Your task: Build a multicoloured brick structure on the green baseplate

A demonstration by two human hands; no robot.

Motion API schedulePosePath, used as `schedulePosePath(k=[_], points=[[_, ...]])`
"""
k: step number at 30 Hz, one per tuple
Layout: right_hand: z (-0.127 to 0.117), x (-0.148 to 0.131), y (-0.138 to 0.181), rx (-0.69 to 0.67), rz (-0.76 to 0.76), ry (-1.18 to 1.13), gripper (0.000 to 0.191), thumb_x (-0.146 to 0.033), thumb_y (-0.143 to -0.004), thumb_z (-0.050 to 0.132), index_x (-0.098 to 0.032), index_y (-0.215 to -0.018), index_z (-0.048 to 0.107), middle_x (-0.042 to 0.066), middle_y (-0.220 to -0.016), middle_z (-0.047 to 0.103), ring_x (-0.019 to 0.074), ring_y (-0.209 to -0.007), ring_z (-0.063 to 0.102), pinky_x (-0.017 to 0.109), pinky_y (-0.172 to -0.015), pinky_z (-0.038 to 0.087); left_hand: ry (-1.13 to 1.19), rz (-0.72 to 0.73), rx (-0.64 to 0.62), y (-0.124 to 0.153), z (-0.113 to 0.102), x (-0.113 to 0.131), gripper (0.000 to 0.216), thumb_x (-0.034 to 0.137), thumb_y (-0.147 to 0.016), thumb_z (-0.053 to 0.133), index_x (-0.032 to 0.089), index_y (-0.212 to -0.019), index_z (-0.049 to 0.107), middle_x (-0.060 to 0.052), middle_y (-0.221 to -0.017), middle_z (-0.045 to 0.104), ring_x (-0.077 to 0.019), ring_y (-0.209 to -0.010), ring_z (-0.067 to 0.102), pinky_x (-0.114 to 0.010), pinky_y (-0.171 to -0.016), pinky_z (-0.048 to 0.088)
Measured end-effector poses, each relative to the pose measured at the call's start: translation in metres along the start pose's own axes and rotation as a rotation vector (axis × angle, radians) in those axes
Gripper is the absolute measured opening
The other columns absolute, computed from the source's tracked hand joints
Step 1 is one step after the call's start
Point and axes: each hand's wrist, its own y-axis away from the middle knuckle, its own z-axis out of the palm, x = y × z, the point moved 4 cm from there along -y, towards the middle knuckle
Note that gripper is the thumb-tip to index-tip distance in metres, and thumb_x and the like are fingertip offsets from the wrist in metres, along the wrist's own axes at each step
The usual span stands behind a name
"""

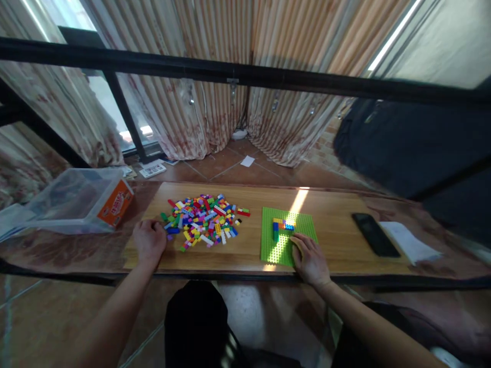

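A green baseplate (pixel 267 235) lies on the wooden board, with a small angled row of toy bricks (pixel 275 231) on it in blue, green, orange and yellow. My right hand (pixel 310 259) rests over the plate's lower right part, its fingers bent and drawn together close to the row's right end. What its fingertips hold, if anything, is hidden. A loose heap of coloured toy bricks (pixel 207 220) covers the left part of the board. Beside the heap's left edge, my left hand (pixel 149 241) rests on the board with its fingers curled in; no brick shows in it.
A clear plastic box (pixel 76 199) with an orange label stands at the left. To the right lie a black phone (pixel 375 235) and white paper (pixel 410 243). A dark metal bar (pixel 245 74) crosses beyond the wooden board (pixel 333 204). Sunlight streaks the plate.
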Motion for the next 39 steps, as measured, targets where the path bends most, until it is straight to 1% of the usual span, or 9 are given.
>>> schedulePosePath(k=[5,9,13,16,20,25,31,36,39], points=[[-0.002,-0.002,-0.002,-0.005,-0.001,0.015,0.027,-0.021,-0.092,0.044,-0.018,-0.111,0.062,0.011,-0.117,0.064,0.0252,-0.112,0.054,0.044,-0.098,0.045,0.011,-0.019,0.008,0.001,-0.003,0.002,0.018,0.023,-0.078,0.042,0.016,-0.078,0.059,-0.014,-0.088,0.062,-0.0306,-0.097,0.059,-0.041,-0.089,0.047],[-0.004,-0.003,-0.004,0.007,-0.02,0.006,0.026,-0.02,-0.091,0.045,-0.018,-0.11,0.062,0.012,-0.114,0.064,0.0256,-0.11,0.055,0.044,-0.095,0.045,0.047,-0.017,0.007,0.004,-0.009,0.005,0.014,0.023,-0.076,0.044,0.017,-0.075,0.057,-0.011,-0.084,0.06,-0.0287,-0.094,0.058,-0.04,-0.088,0.047],[-0.002,-0.001,-0.004,-0.017,-0.036,0.0,0.027,-0.019,-0.091,0.045,-0.018,-0.113,0.06,0.011,-0.116,0.063,0.0258,-0.111,0.054,0.044,-0.097,0.044,0.012,-0.023,0.009,0.006,-0.012,0.006,0.013,0.024,-0.076,0.045,0.017,-0.075,0.056,-0.011,-0.084,0.06,-0.0281,-0.091,0.058,-0.039,-0.085,0.048],[0.0,0.002,-0.002,-0.037,-0.04,0.003,0.028,-0.02,-0.092,0.045,-0.016,-0.116,0.059,0.012,-0.119,0.062,0.0266,-0.113,0.053,0.044,-0.099,0.043,-0.016,-0.016,0.02,0.008,-0.012,0.006,0.014,0.025,-0.076,0.045,0.018,-0.075,0.056,-0.011,-0.086,0.061,-0.028,-0.093,0.058,-0.039,-0.086,0.048],[0.003,0.006,0.002,-0.028,-0.025,-0.003,0.029,-0.024,-0.093,0.045,-0.017,-0.117,0.058,0.012,-0.121,0.062,0.0278,-0.115,0.053,0.046,-0.1,0.042,-0.033,-0.019,0.034,0.011,-0.014,0.008,0.016,0.025,-0.078,0.043,0.017,-0.076,0.057,-0.012,-0.091,0.063,-0.0266,-0.095,0.058,-0.038,-0.088,0.047],[0.007,0.01,0.006,-0.02,-0.036,-0.021,0.03,-0.027,-0.094,0.044,-0.017,-0.118,0.057,0.012,-0.123,0.061,0.0284,-0.114,0.053,0.046,-0.098,0.043,-0.043,-0.015,0.026,0.016,-0.019,0.009,0.018,0.026,-0.079,0.043,0.018,-0.076,0.059,-0.01,-0.088,0.063,-0.0244,-0.092,0.058,-0.036,-0.086,0.047],[0.008,0.012,0.008,-0.009,-0.041,-0.013,0.03,-0.029,-0.094,0.043,-0.018,-0.119,0.056,0.012,-0.123,0.061,0.0289,-0.116,0.053,0.047,-0.098,0.043,-0.002,-0.041,0.025,0.019,-0.02,0.009,0.018,0.027,-0.078,0.045,0.018,-0.074,0.06,-0.009,-0.086,0.063,-0.0244,-0.09,0.059,-0.035,-0.085,0.047],[0.005,0.01,0.004,-0.04,-0.026,-0.044,0.028,-0.025,-0.093,0.044,-0.018,-0.117,0.056,0.011,-0.121,0.061,0.0283,-0.114,0.054,0.046,-0.098,0.043,0.038,-0.078,0.049,0.017,-0.025,0.009,0.016,0.026,-0.075,0.047,0.018,-0.071,0.06,-0.009,-0.083,0.064,-0.0247,-0.087,0.06,-0.036,-0.083,0.048],[0.001,0.014,-0.003,-0.085,-0.051,-0.103,0.027,-0.024,-0.093,0.044,-0.019,-0.117,0.057,0.011,-0.122,0.061,0.0268,-0.114,0.054,0.044,-0.097,0.044,0.061,-0.117,0.098,0.013,-0.035,0.011,0.017,0.026,-0.076,0.047,0.017,-0.076,0.062,-0.009,-0.083,0.065,-0.0245,-0.086,0.061,-0.036,-0.082,0.049]])
